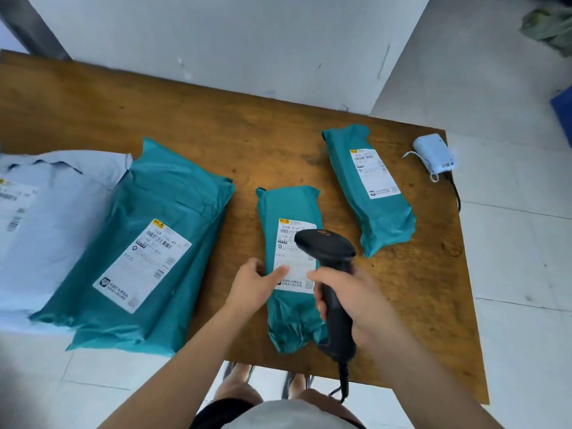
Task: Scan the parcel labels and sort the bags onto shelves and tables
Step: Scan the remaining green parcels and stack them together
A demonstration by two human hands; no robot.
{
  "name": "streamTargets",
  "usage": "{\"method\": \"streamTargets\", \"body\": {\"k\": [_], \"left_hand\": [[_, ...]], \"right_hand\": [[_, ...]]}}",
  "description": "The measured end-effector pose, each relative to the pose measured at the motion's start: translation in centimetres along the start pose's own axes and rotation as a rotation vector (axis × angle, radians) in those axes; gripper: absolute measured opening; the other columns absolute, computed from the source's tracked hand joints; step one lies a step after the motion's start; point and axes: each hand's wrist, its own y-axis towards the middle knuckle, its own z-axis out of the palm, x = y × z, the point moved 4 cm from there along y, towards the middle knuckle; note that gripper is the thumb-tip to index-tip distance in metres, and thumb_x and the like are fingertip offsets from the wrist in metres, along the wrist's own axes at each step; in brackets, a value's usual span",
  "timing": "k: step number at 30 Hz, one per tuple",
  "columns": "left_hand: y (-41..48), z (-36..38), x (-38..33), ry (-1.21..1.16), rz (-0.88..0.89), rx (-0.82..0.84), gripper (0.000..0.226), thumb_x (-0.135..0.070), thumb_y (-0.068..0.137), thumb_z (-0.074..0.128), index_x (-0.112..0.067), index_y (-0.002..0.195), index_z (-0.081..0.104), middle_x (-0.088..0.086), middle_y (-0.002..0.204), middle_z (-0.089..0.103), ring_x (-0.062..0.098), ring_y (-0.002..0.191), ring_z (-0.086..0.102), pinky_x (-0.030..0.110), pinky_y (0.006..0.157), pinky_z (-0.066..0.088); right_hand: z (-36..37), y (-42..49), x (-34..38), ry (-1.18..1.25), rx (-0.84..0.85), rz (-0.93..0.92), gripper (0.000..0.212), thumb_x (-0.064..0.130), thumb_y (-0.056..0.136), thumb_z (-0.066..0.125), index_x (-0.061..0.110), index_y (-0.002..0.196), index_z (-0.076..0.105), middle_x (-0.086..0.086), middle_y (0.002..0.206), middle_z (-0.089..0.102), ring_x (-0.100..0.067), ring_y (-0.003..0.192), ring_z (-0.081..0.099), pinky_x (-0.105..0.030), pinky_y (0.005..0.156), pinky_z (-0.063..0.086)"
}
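A brown wooden table [247,134] is seen from above. It is pushed up against a white wall [216,35]. Pale floor [510,243] tiles are seen to the right of it and at its near edge.

Four bags are counted on the table: one pale and three green-blue. One white label is stuck on top of each, so four labels are counted.

At the far left a pale bag [46,227] is laid flat, and part of it is cut off by the picture's edge. A big bag [148,243] is laid just beside it and over its edge. A second layer is seen under the big bag, and it cannot be told if that is one more bag.

Next, the middle bag [291,323] is laid near the front edge of the table. Its left side is held by the left hand [257,283], with the thumb pressed on its label [286,252].

One black scanner [328,252] is gripped by its handle in the right hand [356,298], with the fingers wrapped around it. Its head is held just over the middle bag's label. A black cord [343,379] hangs from the handle.

The right bag [371,196] is laid farther back, apart from the others.

One little blue box [433,153] is set at the right corner of the table, with a dark wire plugged in.

On the floor at the far right, one green thing [548,26] and one blue thing [563,109] are partly seen.
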Motion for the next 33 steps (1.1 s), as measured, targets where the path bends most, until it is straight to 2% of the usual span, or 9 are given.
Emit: {"method": "streamTargets", "body": {"k": [3,12,14,17,21,24,26,30,33], "left_hand": [[-0.3,0.1,-0.3,-0.003,0.031,0.002,0.030,-0.031,0.083,0.070,-0.019,0.070,0.045,0.002,0.082,0.063,0.007,0.065,0.061,0.015,0.047,0.042],[-0.1,0.0,-0.6,-0.017,0.026,0.133,0.017,-0.028,0.086,0.067,-0.015,0.083,0.057,-0.006,0.084,0.067,0.005,0.071,0.065,0.010,0.045,0.044],[-0.1,-0.1,-0.8,-0.034,0.054,0.154,0.008,-0.021,0.088,0.065,-0.015,0.087,0.061,-0.004,0.088,0.070,0.007,0.075,0.067,0.014,0.053,0.051],[0.0,-1.7,-1.4,-0.006,0.101,0.155,0.006,-0.009,0.088,0.062,-0.010,0.093,0.064,0.004,0.094,0.071,0.018,0.083,0.068,0.035,0.075,0.057],[-1.3,-7.6,-3.2,0.421,0.143,-0.127,0.023,-0.013,0.085,0.057,-0.008,0.067,0.043,0.004,0.067,0.051,0.024,0.065,0.047,0.033,0.058,0.035],[-4.2,-9.6,-5.6,1.103,0.059,-0.207,0.018,-0.031,0.094,0.048,-0.014,0.091,0.051,0.006,0.099,0.061,0.028,0.091,0.059,0.030,0.071,0.037],[-5.1,-8.7,-8.0,1.278,0.092,-0.223,0.033,-0.045,0.095,0.045,-0.015,0.105,0.054,0.004,0.110,0.061,0.026,0.103,0.061,0.031,0.073,0.038],[-3.3,-3.2,-13.7,1.133,0.335,-0.159,0.041,-0.054,0.092,0.044,-0.013,0.094,0.048,0.005,0.094,0.058,0.027,0.095,0.061,0.031,0.068,0.040],[1.2,4.0,-14.8,0.657,0.304,0.067,0.045,-0.052,0.084,0.058,-0.008,0.091,0.058,0.007,0.089,0.063,0.029,0.092,0.063,0.038,0.079,0.053]], "right_hand": [[0.6,-0.2,0.4,-0.021,-0.008,-0.014,0.020,0.009,0.083,0.066,0.006,0.067,0.054,-0.009,0.052,0.054,-0.016,0.038,0.045,-0.025,0.044,0.039],[1.4,-0.5,0.2,0.026,-0.036,0.019,0.012,0.011,0.082,0.068,0.009,0.077,0.057,-0.007,0.053,0.054,-0.016,0.042,0.045,-0.027,0.047,0.040],[1.3,-0.6,0.2,0.029,-0.031,0.010,0.012,0.010,0.082,0.068,0.009,0.077,0.057,-0.007,0.053,0.054,-0.016,0.042,0.045,-0.027,0.046,0.039],[0.9,-0.8,0.2,0.032,-0.037,-0.010,0.016,0.008,0.083,0.067,0.007,0.072,0.055,-0.005,0.050,0.053,-0.017,0.041,0.044,-0.027,0.046,0.038],[-0.1,-0.8,0.3,0.055,-0.047,-0.017,0.020,0.007,0.083,0.067,0.006,0.068,0.054,-0.007,0.050,0.053,-0.018,0.041,0.045,-0.028,0.046,0.040],[-0.6,-1.0,0.4,0.029,0.001,-0.006,0.020,0.008,0.083,0.068,0.006,0.068,0.054,-0.007,0.052,0.054,-0.017,0.041,0.046,-0.027,0.046,0.041],[-1.2,-1.3,0.6,0.025,0.009,0.002,0.019,0.008,0.083,0.068,0.006,0.070,0.055,-0.007,0.052,0.055,-0.017,0.041,0.047,-0.027,0.046,0.041],[-3.7,-2.6,1.1,0.065,-0.053,-0.024,0.014,0.007,0.082,0.069,0.007,0.074,0.058,-0.007,0.053,0.056,-0.017,0.043,0.048,-0.028,0.048,0.042],[-6.6,-3.7,1.7,0.109,-0.132,-0.049,0.015,0.009,0.082,0.070,0.008,0.074,0.058,-0.005,0.052,0.057,-0.015,0.042,0.049,-0.027,0.049,0.043]]}}
